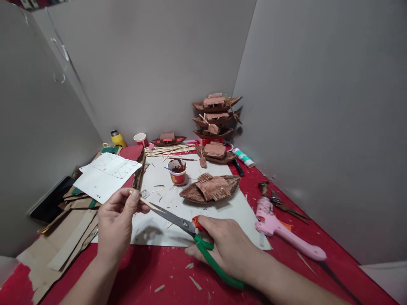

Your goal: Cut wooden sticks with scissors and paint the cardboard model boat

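Your L hand (116, 218) has a thin stick (146, 203) pinched b/w thumb & fingertips; your R hand (233, 248) is wrapped round the handles of the scissors (182, 223). The stick runs from the L fingertips twd the blades, long axis slanting R & twd you, approx. in line w/ the scissors; L hand's nearer. Its far end is at the blades; can't tell if it's b/w them or just over. Both are above the white sheet (152, 233), nearer the worktop's (165, 275) front edge than its back. Stick looks pale, slim, unpainted. Model boat (213, 188) sits beyond the scissors, R of the paint cup (177, 178).
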`<move>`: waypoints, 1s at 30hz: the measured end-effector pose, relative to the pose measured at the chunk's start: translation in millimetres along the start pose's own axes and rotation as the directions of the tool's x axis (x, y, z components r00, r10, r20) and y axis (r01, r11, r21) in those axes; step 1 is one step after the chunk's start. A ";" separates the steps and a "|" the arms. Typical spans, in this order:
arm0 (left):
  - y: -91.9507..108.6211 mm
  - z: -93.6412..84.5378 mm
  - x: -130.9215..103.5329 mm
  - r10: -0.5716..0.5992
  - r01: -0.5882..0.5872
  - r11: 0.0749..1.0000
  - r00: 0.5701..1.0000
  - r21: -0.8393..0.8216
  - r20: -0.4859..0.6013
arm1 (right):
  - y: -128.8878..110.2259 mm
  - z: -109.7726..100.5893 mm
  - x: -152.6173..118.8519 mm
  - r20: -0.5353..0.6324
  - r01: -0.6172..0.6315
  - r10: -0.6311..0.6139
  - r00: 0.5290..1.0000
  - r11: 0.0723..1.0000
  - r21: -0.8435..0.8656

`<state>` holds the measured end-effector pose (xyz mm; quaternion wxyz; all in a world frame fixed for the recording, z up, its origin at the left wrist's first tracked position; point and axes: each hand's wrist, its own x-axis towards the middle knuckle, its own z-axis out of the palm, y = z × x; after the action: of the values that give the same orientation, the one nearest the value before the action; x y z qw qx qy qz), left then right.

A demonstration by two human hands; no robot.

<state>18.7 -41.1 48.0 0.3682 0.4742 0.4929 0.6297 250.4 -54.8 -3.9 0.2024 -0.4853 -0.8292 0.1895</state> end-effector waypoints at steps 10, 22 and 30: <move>-3.6 6.4 -4.5 -0.031 0.032 0.998 0.999 -0.049 0.016 | -2.3 -5.9 1.3 0.003 -0.018 0.018 1.000 0.998 -0.067; -0.9 5.1 -8.0 0.027 -0.027 1.000 1.000 0.008 -0.009 | -1.7 3.2 -2.6 -0.015 -0.008 0.009 1.000 0.995 0.095; 0.9 4.7 -6.2 0.031 -0.030 0.999 0.999 0.045 -0.022 | -1.5 5.8 -1.9 -0.021 0.005 -0.003 1.000 0.996 0.084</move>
<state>25.0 -45.8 47.7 0.3421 0.4825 0.5039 0.6295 247.1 -57.8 -8.3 0.2315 -0.4767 -0.8193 0.2189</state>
